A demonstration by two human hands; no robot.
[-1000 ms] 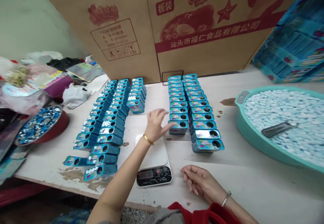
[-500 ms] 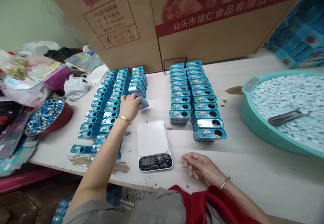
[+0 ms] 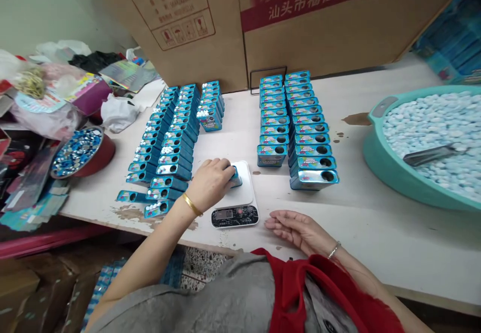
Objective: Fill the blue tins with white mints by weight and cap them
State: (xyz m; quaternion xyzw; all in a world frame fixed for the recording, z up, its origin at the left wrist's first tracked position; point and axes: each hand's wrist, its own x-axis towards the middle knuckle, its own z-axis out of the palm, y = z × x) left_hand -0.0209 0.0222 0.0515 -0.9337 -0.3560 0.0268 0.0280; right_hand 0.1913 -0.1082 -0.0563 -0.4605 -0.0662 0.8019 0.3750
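My left hand (image 3: 211, 182) grips a small blue candy tin (image 3: 236, 176) from above, over the white plate of a kitchen scale (image 3: 246, 187). Its palm and fingers hide most of the tin; I cannot tell whether the tin rests on the plate. The scale's display appears to read 0.0. My right hand (image 3: 295, 230) lies on the table to the right of the scale, holding nothing, fingers loosely stretched out. Beyond it stand two rows of blue tins (image 3: 272, 155) with round holes in their tops. To the left are more rows of tins (image 3: 175, 155), several with white candies on top.
At the right, a turquoise basin (image 3: 379, 157) full of pale candies holds a metal scoop (image 3: 428, 155). A red bowl (image 3: 107, 155) of blue and silver pieces sits left, near bags and a purple box (image 3: 90, 95). Large cartons (image 3: 319, 42) stand behind the table.
My left hand went from beside the right-hand rows to the left rows, then back to the scale with a tin. My right hand stayed on the table, its fingers loosening slightly. The view tilted down.
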